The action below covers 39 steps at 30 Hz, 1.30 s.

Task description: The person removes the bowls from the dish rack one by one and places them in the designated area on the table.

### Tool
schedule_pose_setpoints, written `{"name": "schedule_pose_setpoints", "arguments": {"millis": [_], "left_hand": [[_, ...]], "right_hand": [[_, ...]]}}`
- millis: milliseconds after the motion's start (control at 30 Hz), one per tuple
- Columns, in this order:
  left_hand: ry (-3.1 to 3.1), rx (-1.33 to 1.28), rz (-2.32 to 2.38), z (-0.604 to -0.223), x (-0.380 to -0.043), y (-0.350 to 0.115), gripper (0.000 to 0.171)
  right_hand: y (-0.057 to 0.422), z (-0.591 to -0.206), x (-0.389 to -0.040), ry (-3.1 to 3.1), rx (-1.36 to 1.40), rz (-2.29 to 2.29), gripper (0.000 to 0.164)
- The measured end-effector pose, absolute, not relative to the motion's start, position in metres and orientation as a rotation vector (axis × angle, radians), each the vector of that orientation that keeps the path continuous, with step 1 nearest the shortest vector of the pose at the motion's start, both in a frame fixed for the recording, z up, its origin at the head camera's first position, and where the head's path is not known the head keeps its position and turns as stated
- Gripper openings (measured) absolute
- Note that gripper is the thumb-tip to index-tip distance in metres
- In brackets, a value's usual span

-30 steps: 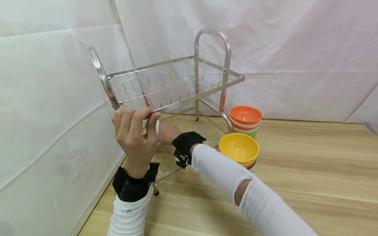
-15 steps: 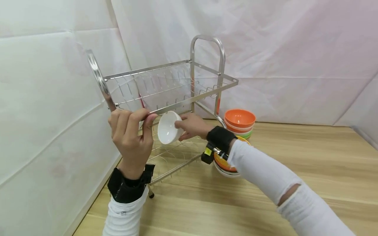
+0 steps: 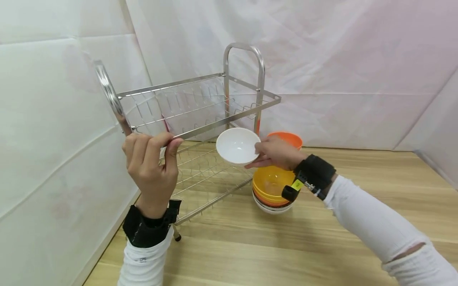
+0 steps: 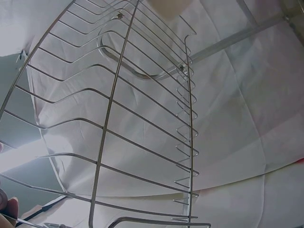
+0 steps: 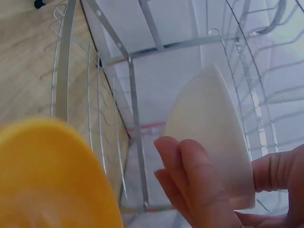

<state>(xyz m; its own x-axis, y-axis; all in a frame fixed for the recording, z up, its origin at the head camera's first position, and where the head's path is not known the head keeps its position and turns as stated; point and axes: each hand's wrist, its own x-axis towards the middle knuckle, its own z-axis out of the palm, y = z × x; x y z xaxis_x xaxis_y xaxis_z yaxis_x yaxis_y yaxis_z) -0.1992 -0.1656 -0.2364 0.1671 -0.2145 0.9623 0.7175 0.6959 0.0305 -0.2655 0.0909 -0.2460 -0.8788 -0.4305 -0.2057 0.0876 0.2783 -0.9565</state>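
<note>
My left hand (image 3: 152, 171) pinches the front rail of the upper tier of a two-tier metal dish rack (image 3: 222, 119) between thumb and fingers. In the head view, my right hand (image 3: 277, 153) grips a small white bowl (image 3: 236, 146) by its right side, thumb over the rim and fingers beneath. The bowl is held in front of the rack's right end, mouth tilted toward me. The right wrist view shows the white bowl (image 5: 209, 133) from the side, fingers pressed along its outer wall. Below the right hand sits a stack of bowls with a yellow bowl (image 3: 270, 184) on top.
An orange bowl (image 3: 286, 138) tops another stack at the rack's back right, partly hidden by the right hand. The rack's lower tier (image 3: 204, 174) has wire rows. A white cloth wall (image 3: 46, 139) stands close on the left, and another runs behind.
My right hand came out from under the upper tier with the white bowl and moved right, turning its mouth upward. My left hand kept its hold on the rail.
</note>
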Motion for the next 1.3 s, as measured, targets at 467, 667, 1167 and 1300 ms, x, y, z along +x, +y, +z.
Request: {"name": "schedule_pose_setpoints", "arguments": {"millis": [467, 667, 1167, 1300], "left_hand": [[-1.234, -0.493, -0.701, -0.237, -0.202, -0.168, 0.04], [-1.238, -0.492, -0.708, -0.24, -0.204, -0.168, 0.04], [-1.273, -0.506, -0.712, -0.242, -0.204, -0.174, 0.041], [-1.36, -0.458, -0.723, -0.242, -0.193, -0.182, 0.044]], "right_hand": [[0.169, -0.252, -0.237, 2.384, -0.284, -1.377, 0.021], [0.179, -0.264, -0.235, 2.429, -0.356, -1.281, 0.022], [0.181, -0.283, -0.237, 2.499, -0.405, -1.197, 0.039], [0.181, -0.278, -0.24, 2.58, -0.436, -1.08, 0.041]]}}
